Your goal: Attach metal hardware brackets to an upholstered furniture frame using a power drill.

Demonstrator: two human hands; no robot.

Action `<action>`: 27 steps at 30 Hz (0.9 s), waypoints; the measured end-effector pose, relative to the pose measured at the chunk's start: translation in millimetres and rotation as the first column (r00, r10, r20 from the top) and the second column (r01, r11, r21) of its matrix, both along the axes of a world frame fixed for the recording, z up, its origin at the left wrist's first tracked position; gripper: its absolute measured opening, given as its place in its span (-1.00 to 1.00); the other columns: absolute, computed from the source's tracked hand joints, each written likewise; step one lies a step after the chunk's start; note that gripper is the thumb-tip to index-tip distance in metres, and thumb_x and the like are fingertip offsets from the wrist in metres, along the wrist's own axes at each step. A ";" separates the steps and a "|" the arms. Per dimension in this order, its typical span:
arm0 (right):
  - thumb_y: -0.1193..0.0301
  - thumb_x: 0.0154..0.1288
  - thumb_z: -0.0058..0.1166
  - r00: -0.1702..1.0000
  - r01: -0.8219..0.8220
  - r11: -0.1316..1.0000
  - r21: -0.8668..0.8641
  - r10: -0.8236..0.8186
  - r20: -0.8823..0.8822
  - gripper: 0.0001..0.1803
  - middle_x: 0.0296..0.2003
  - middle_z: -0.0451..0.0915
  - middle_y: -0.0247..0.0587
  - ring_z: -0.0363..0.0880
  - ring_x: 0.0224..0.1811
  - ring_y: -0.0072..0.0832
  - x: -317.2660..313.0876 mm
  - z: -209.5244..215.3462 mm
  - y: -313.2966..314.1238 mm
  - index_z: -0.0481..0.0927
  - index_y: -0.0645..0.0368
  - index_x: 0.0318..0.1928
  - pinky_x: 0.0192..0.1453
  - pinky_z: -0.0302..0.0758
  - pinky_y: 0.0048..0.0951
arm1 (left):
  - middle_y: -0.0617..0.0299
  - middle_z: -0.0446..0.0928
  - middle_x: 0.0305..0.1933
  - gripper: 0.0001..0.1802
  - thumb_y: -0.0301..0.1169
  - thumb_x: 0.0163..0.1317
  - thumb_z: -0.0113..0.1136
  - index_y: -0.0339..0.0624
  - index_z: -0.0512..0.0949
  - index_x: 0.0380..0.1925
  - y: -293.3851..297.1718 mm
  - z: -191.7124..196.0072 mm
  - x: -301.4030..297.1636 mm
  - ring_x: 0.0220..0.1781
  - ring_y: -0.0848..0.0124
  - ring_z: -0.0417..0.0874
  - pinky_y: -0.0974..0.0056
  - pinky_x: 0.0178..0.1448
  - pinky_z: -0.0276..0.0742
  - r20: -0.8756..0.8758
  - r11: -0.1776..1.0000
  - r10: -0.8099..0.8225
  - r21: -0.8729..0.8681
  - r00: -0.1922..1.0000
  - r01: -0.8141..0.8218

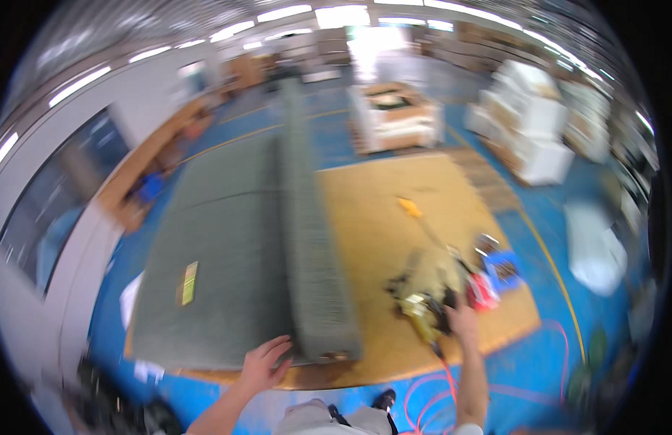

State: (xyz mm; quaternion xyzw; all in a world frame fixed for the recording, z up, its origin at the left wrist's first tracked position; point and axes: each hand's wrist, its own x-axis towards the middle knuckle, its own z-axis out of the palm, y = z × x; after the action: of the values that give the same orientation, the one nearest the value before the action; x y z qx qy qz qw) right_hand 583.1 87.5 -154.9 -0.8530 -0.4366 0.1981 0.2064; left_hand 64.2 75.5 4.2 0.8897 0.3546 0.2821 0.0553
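My left hand (pixel 265 362), fingers stretched out and apart, is at the near edge of a large grey-green fabric-covered panel (pixel 227 239), holding nothing. Along the panel's right side stands a long raised piece (pixel 314 268) in the same fabric. To the right, my right hand (pixel 463 320) reaches over the tan tabletop (pixel 379 239), its blurred fingers closed at a black tool (pixel 449 299). Beside it lies a yellow-green power tool (pixel 419 315) with a red hose (pixel 449 377) trailing off the near edge. A small yellow-green strip (pixel 189 283) rests on the panel.
Right of my right hand are a red item (pixel 483 291), a blue box (pixel 504 271) of small brown pieces and a round container (pixel 487 244). A yellow-ended tool (pixel 408 207) lies farther back. Loops of hose (pixel 430 406) cover the floor; wrapped white stacks (pixel 528 123) stand beyond.
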 end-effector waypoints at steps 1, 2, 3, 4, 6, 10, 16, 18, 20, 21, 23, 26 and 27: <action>0.19 0.26 0.24 1.000 -0.015 0.996 0.091 0.013 0.025 -0.36 -0.09 0.68 0.27 0.67 -0.02 0.16 32.1 -24.1 -1.2 0.42 0.11 0.30 0.05 0.59 0.04 | -0.02 0.63 0.03 -0.60 -0.49 0.10 0.39 -0.24 0.59 -0.01 21.3 -0.5 -14.7 -0.14 0.04 0.72 0.11 -0.11 0.69 0.024 0.993 0.052 0.101 0.998 -0.055; 0.28 0.21 0.29 0.999 0.035 0.999 0.014 -0.036 0.023 -0.37 -0.08 0.67 0.27 0.66 -0.01 0.17 44.2 -28.8 6.4 0.42 0.17 0.27 0.07 0.58 0.05 | 0.03 0.67 -0.05 -0.71 -0.51 0.11 0.36 -0.21 0.63 -0.12 42.4 -3.9 -35.9 -0.23 0.06 0.72 0.10 -0.15 0.68 0.038 0.974 0.099 0.199 0.994 -0.105; 0.32 0.18 0.32 0.998 0.016 0.999 0.036 -0.018 0.061 -0.31 -0.06 0.67 0.27 0.66 0.00 0.18 46.5 -33.6 16.3 0.39 0.16 0.31 0.09 0.58 0.05 | 0.03 0.66 -0.08 -0.72 -0.48 0.13 0.35 -0.20 0.62 -0.13 63.5 -0.2 -64.2 -0.21 0.07 0.70 0.06 -0.14 0.65 0.004 0.923 0.291 0.263 0.957 -0.282; 0.31 0.16 0.33 0.995 0.019 1.000 0.010 -0.020 0.095 -0.22 -0.05 0.67 0.26 0.66 0.01 0.16 49.9 -40.8 18.1 0.34 0.12 0.39 0.11 0.58 0.05 | 0.03 0.65 -0.10 -0.74 -0.44 0.15 0.35 -0.19 0.61 -0.14 83.5 4.9 -88.7 -0.20 0.08 0.68 0.02 -0.13 0.63 -0.016 0.855 0.439 0.315 0.898 -0.412; 0.33 0.16 0.31 0.995 0.048 0.996 0.071 -0.054 0.085 -0.19 -0.03 0.67 0.24 0.67 0.03 0.13 42.3 -42.0 18.5 0.33 0.10 0.43 0.14 0.57 0.04 | 0.04 0.63 -0.11 -0.69 -0.29 0.16 0.40 -0.15 0.61 -0.13 126.3 20.3 -117.0 -0.11 0.10 0.64 -0.04 -0.06 0.57 -0.071 0.606 0.770 0.388 0.634 -0.694; 0.29 0.24 0.13 0.992 -0.044 0.998 -0.047 0.049 0.119 -0.57 -0.02 0.65 0.11 0.63 0.02 0.05 -37.5 21.4 60.5 0.65 0.20 0.08 0.20 0.55 -0.01 | 0.02 0.56 0.20 -0.38 -0.18 0.21 0.41 -0.01 0.51 0.28 149.4 46.2 -182.1 0.28 0.05 0.52 0.03 0.35 0.45 -0.165 0.369 0.911 -0.085 0.379 -0.925; 0.36 0.32 0.01 0.953 0.249 0.884 0.396 -0.297 0.065 -0.72 -0.20 0.72 0.10 0.71 -0.11 0.03 30.2 14.6 21.0 0.74 0.14 -0.10 0.06 0.61 -0.02 | -0.18 0.40 0.39 -0.25 -0.36 0.28 0.32 -0.28 0.29 0.45 148.2 46.1 -183.9 0.25 0.09 0.54 -0.06 0.28 0.46 0.171 0.745 0.592 -0.488 0.787 -0.454; 0.36 0.33 0.00 0.893 0.391 0.855 0.341 -0.442 0.085 -0.71 -0.16 0.72 0.10 0.70 -0.07 0.01 83.4 19.6 16.0 0.75 0.12 -0.08 0.08 0.61 -0.04 | -0.11 0.43 0.39 -0.21 -0.41 0.24 0.33 -0.26 0.25 0.46 108.2 88.7 -117.1 0.25 0.02 0.53 -0.08 0.26 0.47 0.249 0.491 0.742 -0.834 0.622 -0.251; 0.38 0.33 -0.01 0.873 0.410 0.856 0.314 -0.468 0.138 -0.70 -0.06 0.71 0.09 0.71 -0.02 -0.01 149.5 6.6 23.5 0.76 0.07 -0.06 0.09 0.62 -0.02 | 0.00 0.53 0.22 -0.25 -0.42 0.25 0.30 -0.20 0.28 0.44 111.3 14.6 -180.4 0.07 0.06 0.55 -0.01 0.01 0.57 0.516 0.510 0.714 -0.846 0.472 0.153; 0.38 0.33 -0.01 0.880 0.398 0.859 0.322 -0.457 0.129 -0.70 -0.06 0.71 0.09 0.71 -0.02 -0.01 172.8 2.0 37.7 0.76 0.07 -0.06 0.09 0.62 -0.02 | 0.05 0.55 0.08 -0.29 -0.40 0.25 0.29 -0.17 0.31 0.40 97.0 3.7 -172.6 -0.02 0.12 0.54 0.06 -0.11 0.56 0.661 0.428 0.600 -0.742 0.452 0.516; 0.49 0.29 0.04 0.933 0.287 0.956 -0.051 -0.267 0.242 -0.75 -0.04 0.71 0.10 0.72 0.02 -0.04 208.0 -10.0 70.5 0.75 0.15 -0.10 0.10 0.65 -0.06 | 0.14 0.53 -0.09 -0.36 -0.42 0.27 0.25 -0.13 0.33 0.36 52.2 -5.4 -145.8 -0.19 0.23 0.48 0.15 -0.30 0.50 0.777 0.252 0.317 -0.622 0.544 0.741; 0.48 0.30 0.02 0.961 0.094 0.970 -0.225 -0.030 0.274 -0.73 -0.03 0.72 0.03 0.70 0.08 -0.07 244.0 -43.2 77.9 0.76 0.04 -0.11 0.10 0.64 -0.05 | 0.17 0.48 -0.11 -0.39 -0.45 0.29 0.22 -0.13 0.33 0.35 8.9 -30.4 -111.3 -0.24 0.27 0.45 0.18 -0.34 0.45 0.674 0.241 0.169 -0.736 0.719 0.633; 0.49 0.25 0.07 0.965 0.071 0.978 -0.196 -0.018 0.260 -0.75 -0.05 0.72 0.03 0.70 0.07 -0.08 238.2 -44.8 93.3 0.75 0.04 -0.12 0.09 0.64 -0.07 | 0.16 0.48 -0.08 -0.39 -0.44 0.30 0.22 -0.14 0.33 0.35 -12.5 -26.4 -110.3 -0.21 0.26 0.45 0.18 -0.31 0.45 0.630 0.271 0.198 -0.772 0.751 0.576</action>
State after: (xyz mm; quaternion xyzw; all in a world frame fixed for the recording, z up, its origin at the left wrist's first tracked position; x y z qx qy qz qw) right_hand 821.3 180.8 -199.7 -0.8978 -0.4176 0.1247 0.0640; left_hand -46.1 63.0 -22.2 0.5675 0.2901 0.2802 0.7178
